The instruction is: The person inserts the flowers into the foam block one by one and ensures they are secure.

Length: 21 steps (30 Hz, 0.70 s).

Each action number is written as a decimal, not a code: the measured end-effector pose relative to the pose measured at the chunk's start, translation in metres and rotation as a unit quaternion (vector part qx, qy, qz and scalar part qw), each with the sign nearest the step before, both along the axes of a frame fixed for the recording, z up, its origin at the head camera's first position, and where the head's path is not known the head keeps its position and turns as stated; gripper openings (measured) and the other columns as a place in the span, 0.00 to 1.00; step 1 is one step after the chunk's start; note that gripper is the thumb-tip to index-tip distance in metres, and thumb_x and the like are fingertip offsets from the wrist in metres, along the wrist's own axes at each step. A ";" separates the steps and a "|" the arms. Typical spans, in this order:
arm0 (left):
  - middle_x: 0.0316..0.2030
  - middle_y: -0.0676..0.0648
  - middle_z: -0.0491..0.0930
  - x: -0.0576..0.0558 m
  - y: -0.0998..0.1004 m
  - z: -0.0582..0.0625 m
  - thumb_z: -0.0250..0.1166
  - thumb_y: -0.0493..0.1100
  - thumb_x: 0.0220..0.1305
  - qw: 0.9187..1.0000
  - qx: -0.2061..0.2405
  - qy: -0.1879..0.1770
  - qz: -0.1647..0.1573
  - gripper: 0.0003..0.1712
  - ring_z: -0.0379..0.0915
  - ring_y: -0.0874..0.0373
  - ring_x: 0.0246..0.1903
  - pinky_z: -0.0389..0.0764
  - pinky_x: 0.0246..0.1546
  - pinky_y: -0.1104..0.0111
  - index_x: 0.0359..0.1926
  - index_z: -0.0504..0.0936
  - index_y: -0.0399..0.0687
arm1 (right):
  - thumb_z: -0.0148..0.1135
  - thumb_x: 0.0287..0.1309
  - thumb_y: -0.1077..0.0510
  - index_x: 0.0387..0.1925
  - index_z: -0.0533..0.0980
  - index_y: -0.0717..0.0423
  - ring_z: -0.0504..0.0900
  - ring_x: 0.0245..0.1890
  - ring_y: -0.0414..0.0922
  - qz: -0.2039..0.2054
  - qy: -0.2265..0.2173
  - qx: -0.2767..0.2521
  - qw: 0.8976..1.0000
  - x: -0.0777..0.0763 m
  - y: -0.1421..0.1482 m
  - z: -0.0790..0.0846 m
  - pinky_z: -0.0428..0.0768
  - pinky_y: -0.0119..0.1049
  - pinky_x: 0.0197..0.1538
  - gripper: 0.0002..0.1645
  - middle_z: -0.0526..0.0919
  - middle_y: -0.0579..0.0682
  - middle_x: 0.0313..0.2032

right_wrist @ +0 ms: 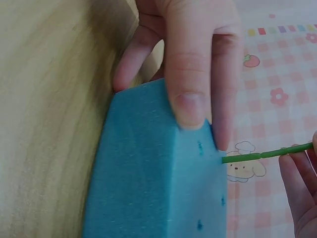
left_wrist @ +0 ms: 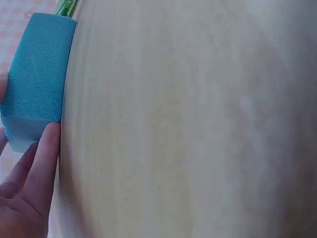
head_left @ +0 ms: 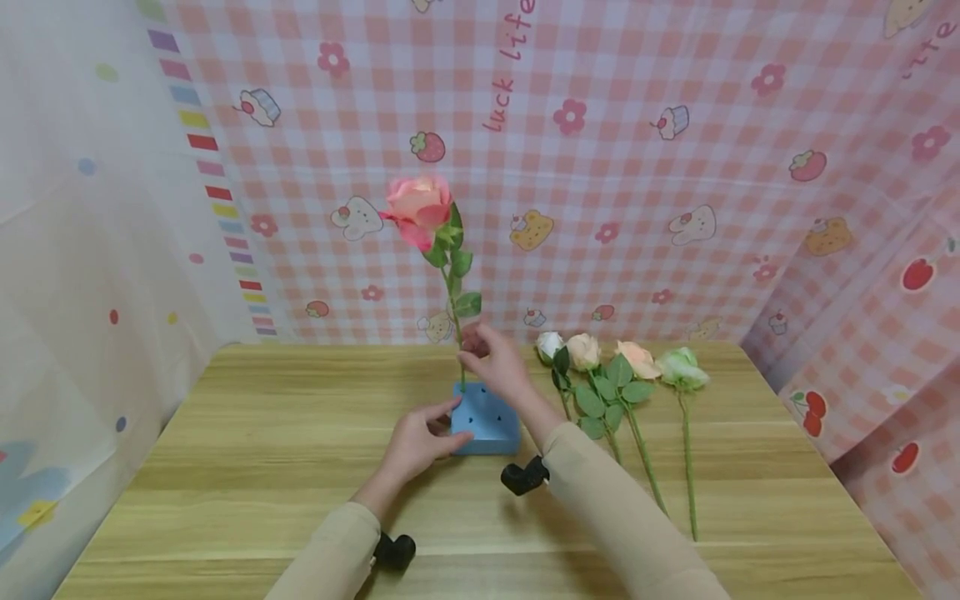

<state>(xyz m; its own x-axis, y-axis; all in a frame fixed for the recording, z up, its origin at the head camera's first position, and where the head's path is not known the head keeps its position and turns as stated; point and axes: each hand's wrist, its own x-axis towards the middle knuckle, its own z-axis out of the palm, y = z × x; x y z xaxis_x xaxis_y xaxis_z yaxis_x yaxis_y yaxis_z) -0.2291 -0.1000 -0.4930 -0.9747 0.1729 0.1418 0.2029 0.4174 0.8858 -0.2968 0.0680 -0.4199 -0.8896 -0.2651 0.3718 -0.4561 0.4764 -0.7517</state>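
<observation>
A blue foam block (head_left: 491,425) with several small holes in its top sits on the table. My left hand (head_left: 411,443) holds its left end, thumb over the near edge and fingers along the side. A pink artificial rose (head_left: 420,210) stands almost upright, leaning slightly left, its stem in the block's far left corner. With thumb and fingers, my right hand (head_left: 497,360) pinches the lower stem above the block. In the right wrist view the green stem (right_wrist: 267,154) runs from the block's top to the right hand's fingers (right_wrist: 296,186) at the picture's edge.
Right of the block, on the wooden table (head_left: 247,450), lie a white rose (head_left: 550,345), a cream rose (head_left: 583,352), a peach rose (head_left: 638,359) and a pale green rose (head_left: 682,368), stems toward me. A checked pink cloth (head_left: 600,200) hangs behind the table.
</observation>
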 end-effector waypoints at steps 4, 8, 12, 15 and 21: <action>0.39 0.47 0.82 0.000 0.000 0.000 0.78 0.47 0.52 1.000 0.003 -0.005 -0.001 0.32 0.80 0.58 0.34 0.83 0.30 0.68 0.60 0.82 0.49 | 0.66 0.63 0.63 0.51 0.78 0.58 0.82 0.39 0.47 -0.009 -0.002 0.014 1.000 -0.001 0.000 -0.006 0.82 0.39 0.42 0.14 0.83 0.51 0.39; 0.39 0.47 0.82 0.000 0.000 0.000 0.78 0.47 0.52 1.000 0.003 -0.007 -0.001 0.33 0.80 0.58 0.33 0.83 0.29 0.68 0.60 0.82 0.49 | 0.66 0.63 0.63 0.51 0.78 0.58 0.82 0.40 0.48 -0.013 -0.003 0.013 1.000 0.000 0.000 -0.008 0.82 0.41 0.43 0.15 0.83 0.52 0.40; 0.39 0.47 0.82 0.000 0.000 0.000 0.78 0.46 0.53 1.000 0.006 -0.007 -0.001 0.32 0.80 0.57 0.34 0.83 0.30 0.68 0.60 0.82 0.48 | 0.66 0.63 0.62 0.52 0.77 0.58 0.82 0.40 0.47 -0.013 -0.003 0.015 1.000 0.000 -0.001 -0.009 0.82 0.40 0.43 0.16 0.83 0.51 0.40; 0.40 0.46 0.82 0.001 -0.001 0.000 0.78 0.46 0.53 1.000 0.007 -0.006 -0.001 0.32 0.80 0.57 0.34 0.83 0.30 0.68 0.60 0.82 0.48 | 0.66 0.64 0.63 0.52 0.77 0.58 0.82 0.40 0.48 -0.011 -0.005 0.015 1.000 0.001 0.000 -0.010 0.82 0.40 0.42 0.16 0.82 0.51 0.40; 0.40 0.46 0.82 0.001 0.000 0.001 0.78 0.46 0.53 1.000 0.007 -0.008 -0.002 0.32 0.80 0.57 0.35 0.83 0.30 0.68 0.60 0.82 0.48 | 0.65 0.65 0.62 0.51 0.77 0.57 0.81 0.41 0.48 -0.015 -0.014 0.022 1.000 0.004 0.000 -0.011 0.82 0.41 0.43 0.14 0.82 0.51 0.40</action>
